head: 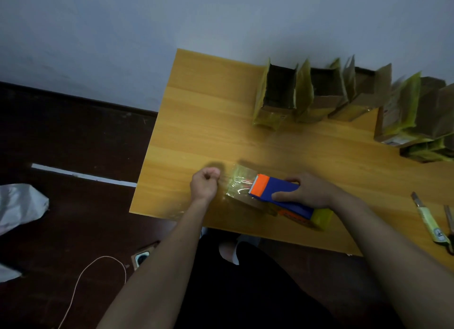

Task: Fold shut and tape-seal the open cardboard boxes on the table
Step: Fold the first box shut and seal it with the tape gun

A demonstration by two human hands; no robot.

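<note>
One head-worn wide-angle view looks steeply down, close over the table (208,112), tilted, with floor (61,132) at left.

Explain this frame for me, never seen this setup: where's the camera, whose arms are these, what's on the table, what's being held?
There is no robot: a person works with bare hands, and the single picture comes from a wide-angle camera on their head, looking down. The right hand grips a blue and orange tape dispenser, which rests on a small cardboard box at the near edge of the wooden table. The left hand is curled and seems to pull out the clear tape. Open boxes wait along the far edge by the wall. A utility knife and what looks like scissors lie on the right.
</note>
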